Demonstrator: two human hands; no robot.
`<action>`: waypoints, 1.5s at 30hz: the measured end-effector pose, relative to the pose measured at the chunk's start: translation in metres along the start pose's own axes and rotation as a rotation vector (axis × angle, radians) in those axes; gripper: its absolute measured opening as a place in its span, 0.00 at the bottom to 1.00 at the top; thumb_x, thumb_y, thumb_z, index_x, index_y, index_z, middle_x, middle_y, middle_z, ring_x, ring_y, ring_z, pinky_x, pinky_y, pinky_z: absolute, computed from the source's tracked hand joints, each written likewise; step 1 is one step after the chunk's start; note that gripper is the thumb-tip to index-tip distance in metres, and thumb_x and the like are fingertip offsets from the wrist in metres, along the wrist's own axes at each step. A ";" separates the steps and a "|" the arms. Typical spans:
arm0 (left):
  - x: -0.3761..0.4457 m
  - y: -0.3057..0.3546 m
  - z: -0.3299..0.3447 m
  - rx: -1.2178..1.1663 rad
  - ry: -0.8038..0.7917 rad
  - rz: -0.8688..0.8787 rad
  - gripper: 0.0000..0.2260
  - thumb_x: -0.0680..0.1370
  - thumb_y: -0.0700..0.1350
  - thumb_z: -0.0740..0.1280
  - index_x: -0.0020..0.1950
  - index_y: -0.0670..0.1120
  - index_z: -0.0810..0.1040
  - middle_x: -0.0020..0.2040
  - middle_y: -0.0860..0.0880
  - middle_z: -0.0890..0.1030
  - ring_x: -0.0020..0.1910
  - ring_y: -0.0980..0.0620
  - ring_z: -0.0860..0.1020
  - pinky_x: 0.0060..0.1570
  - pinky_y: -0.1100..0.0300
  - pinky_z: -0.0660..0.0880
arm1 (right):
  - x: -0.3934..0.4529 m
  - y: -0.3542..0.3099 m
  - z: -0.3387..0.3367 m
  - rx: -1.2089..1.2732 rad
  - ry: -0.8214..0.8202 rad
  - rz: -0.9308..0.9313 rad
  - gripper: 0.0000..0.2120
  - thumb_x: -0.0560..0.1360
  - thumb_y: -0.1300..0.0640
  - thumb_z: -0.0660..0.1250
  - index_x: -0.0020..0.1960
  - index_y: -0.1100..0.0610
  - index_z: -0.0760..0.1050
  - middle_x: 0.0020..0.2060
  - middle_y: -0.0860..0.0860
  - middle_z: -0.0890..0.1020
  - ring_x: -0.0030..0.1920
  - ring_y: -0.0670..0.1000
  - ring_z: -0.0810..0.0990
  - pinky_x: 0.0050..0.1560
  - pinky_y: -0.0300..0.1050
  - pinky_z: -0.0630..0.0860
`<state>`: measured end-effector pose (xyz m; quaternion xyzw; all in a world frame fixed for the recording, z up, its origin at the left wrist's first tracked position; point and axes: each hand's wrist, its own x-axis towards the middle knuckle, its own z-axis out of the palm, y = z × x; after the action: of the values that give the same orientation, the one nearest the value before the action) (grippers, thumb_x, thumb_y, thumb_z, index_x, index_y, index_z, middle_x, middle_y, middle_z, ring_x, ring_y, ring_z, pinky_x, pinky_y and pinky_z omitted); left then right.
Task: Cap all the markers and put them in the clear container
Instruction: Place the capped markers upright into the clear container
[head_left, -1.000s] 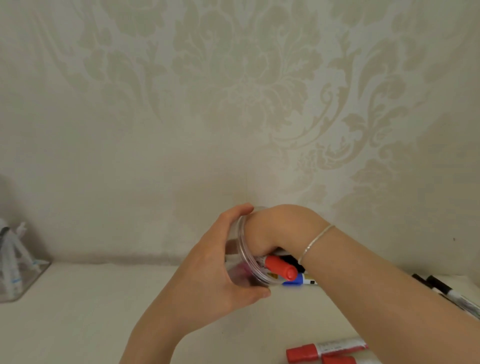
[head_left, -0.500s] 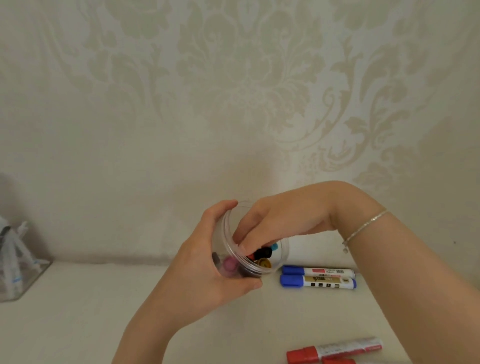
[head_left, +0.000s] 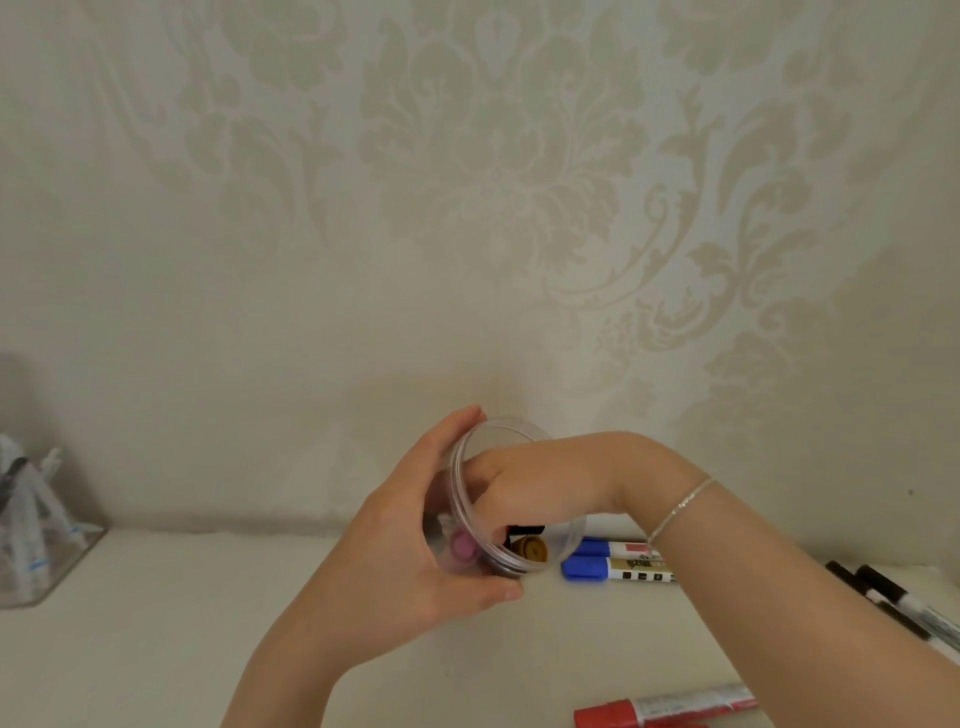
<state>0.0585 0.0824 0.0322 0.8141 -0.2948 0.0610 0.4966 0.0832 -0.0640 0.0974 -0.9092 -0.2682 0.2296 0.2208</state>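
head cam: only view I get | worn high, facing forward at wallpapered wall (head_left: 467, 182) | pitched slightly down, table (head_left: 156, 649) low in frame | hands close, lower centre

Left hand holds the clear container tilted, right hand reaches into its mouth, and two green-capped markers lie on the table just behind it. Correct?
Not quite: in the head view the two markers behind the clear container have blue caps, not green.
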 end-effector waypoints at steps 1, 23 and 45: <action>0.000 0.000 0.000 -0.003 -0.007 0.001 0.50 0.59 0.36 0.82 0.71 0.62 0.60 0.59 0.76 0.70 0.59 0.74 0.72 0.51 0.82 0.65 | 0.000 0.001 0.001 -0.003 -0.003 0.000 0.16 0.72 0.65 0.64 0.60 0.61 0.76 0.55 0.60 0.80 0.57 0.60 0.78 0.62 0.60 0.73; 0.003 -0.004 0.002 0.051 -0.022 0.031 0.49 0.59 0.43 0.83 0.71 0.67 0.61 0.64 0.72 0.70 0.64 0.71 0.69 0.56 0.79 0.65 | -0.011 -0.001 -0.006 -0.157 -0.010 0.051 0.14 0.77 0.58 0.62 0.61 0.52 0.74 0.46 0.43 0.77 0.45 0.43 0.75 0.48 0.34 0.73; 0.004 -0.004 0.006 0.062 0.008 0.071 0.47 0.59 0.44 0.83 0.70 0.67 0.62 0.66 0.72 0.68 0.67 0.73 0.65 0.57 0.83 0.59 | -0.041 0.005 -0.024 -0.029 0.169 0.104 0.17 0.79 0.56 0.61 0.67 0.53 0.73 0.66 0.44 0.74 0.66 0.43 0.71 0.67 0.37 0.64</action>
<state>0.0624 0.0770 0.0272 0.8179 -0.3194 0.0910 0.4699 0.0670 -0.0987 0.1269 -0.9411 -0.2043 0.1592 0.2172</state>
